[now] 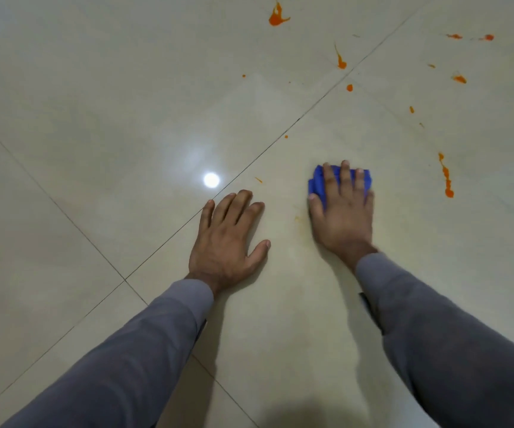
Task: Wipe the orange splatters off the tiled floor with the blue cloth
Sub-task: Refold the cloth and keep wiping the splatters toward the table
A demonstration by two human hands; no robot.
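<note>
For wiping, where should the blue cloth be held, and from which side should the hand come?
From above, flat on its folded middle. The blue cloth lies bunched on the tiled floor, so a palm-down press works better than pinching an edge. The right hand already does this, fingers spread over it, while the left hand rests flat on the tile. Probably curl the fingertips over the far edge.

Indoor room, prob. a home — glossy beige tiled floor (101, 88) w/ ceiling-light reflection (211, 180).

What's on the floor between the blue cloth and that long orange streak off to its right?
In the head view, only bare tile lies between the blue cloth under the right hand and the long orange streak.
</note>
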